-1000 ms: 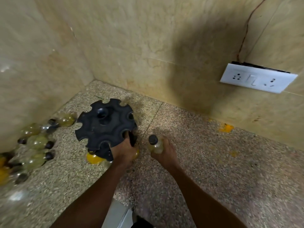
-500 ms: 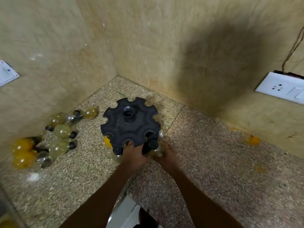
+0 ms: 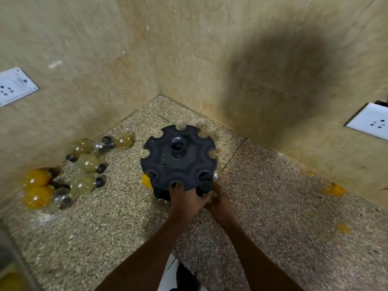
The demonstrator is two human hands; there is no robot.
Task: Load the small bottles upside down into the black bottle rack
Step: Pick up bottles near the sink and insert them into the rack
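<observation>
The round black bottle rack (image 3: 178, 160) stands on the speckled stone surface near the corner, with notches around its rim. My left hand (image 3: 184, 200) grips the rack's near edge. Beside it, my right hand (image 3: 220, 203) holds a small clear bottle with a black cap (image 3: 206, 184) against the rack's near-right notch; most of that bottle is hidden by my fingers. A yellow bottle (image 3: 146, 181) shows under the rack's left side. Several small round bottles (image 3: 84, 164), pale and deep yellow, lie loose on their sides to the left.
Marble walls meet in a corner just behind the rack. White wall sockets sit on the left wall (image 3: 14, 86) and the right wall (image 3: 371, 122). Orange stains (image 3: 333, 190) mark the surface at the right. A dark object (image 3: 8, 259) fills the lower-left edge.
My right hand carried the bottle from beside the rack up against its near-right notch. The view swung, so the rack and loose bottles now appear further right. My left hand stayed on the rack.
</observation>
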